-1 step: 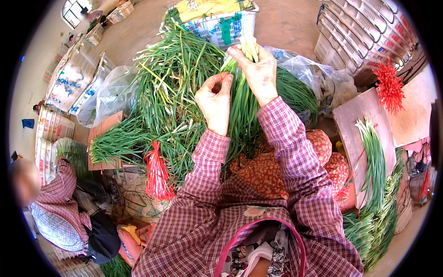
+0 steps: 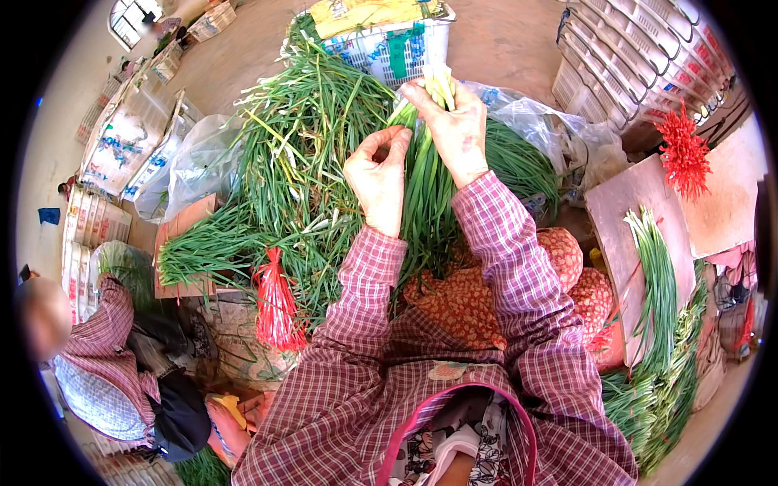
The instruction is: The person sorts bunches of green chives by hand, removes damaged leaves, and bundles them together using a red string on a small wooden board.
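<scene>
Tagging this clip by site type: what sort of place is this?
Probably a produce sorting or packing shed. Signs: a big heap of long green stalks before the person, stacked white crates and a bunch of red strips.

White crate (image 2: 134, 121), blue lettering (image 2: 112, 144), wording unclear

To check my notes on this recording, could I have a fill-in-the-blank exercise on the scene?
The bunch of slender green stalks with pale ends is gripped in the person's ___ hand.
The white plastic crate ahead bears ___ tape.
The nearest co-worker in a reddish checked top is on the person's ___ side.

right; green; left
</scene>
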The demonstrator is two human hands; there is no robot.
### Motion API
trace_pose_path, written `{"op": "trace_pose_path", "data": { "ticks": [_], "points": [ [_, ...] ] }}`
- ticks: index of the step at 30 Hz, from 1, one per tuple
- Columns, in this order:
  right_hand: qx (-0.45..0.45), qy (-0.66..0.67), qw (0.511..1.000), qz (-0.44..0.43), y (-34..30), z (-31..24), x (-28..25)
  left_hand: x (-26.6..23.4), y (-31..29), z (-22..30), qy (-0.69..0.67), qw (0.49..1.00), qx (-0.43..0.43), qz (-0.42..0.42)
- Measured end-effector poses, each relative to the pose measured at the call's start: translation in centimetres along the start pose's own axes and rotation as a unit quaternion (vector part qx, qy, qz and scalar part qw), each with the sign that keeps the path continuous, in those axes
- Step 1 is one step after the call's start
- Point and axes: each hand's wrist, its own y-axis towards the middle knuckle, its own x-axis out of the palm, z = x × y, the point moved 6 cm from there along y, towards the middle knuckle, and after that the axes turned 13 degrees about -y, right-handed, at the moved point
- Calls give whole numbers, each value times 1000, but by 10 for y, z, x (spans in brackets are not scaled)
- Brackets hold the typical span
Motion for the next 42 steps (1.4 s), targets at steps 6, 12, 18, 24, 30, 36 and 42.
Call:
{"op": "trace_pose_path", "data": {
  "ticks": [6, 12, 18, 24, 30, 36, 42],
  "points": [
    [7, 26, 1000, 10, -8, 3, -1, 2, 0, -9, -86, 994, -66, 23],
    [24, 11, 1000, 1, -4, 8, -5, -6, 3, -13, -8, 999, -33, -1],
    [-41, -10, 999, 0, 34, -32, -58, -110, 5, -58, 412, 911, -31, -14],
    [-60, 145, 985, 68, 71, -43, -138, -200, 2, -60, 571, 809, -85, -112],
    [7, 153, 985, 81, 61, -20, -123, -242, 26, -31, 542, 820, -163, -89],
    [-42, -15, 998, -40, 63, -15, -80, -131, 54, 58, 260, 954, 27, -147],
    [19, 138, 979, -147, 19, -45, -27, 30, 35, 102, -80, 913, -39, -398]
  ]
}}
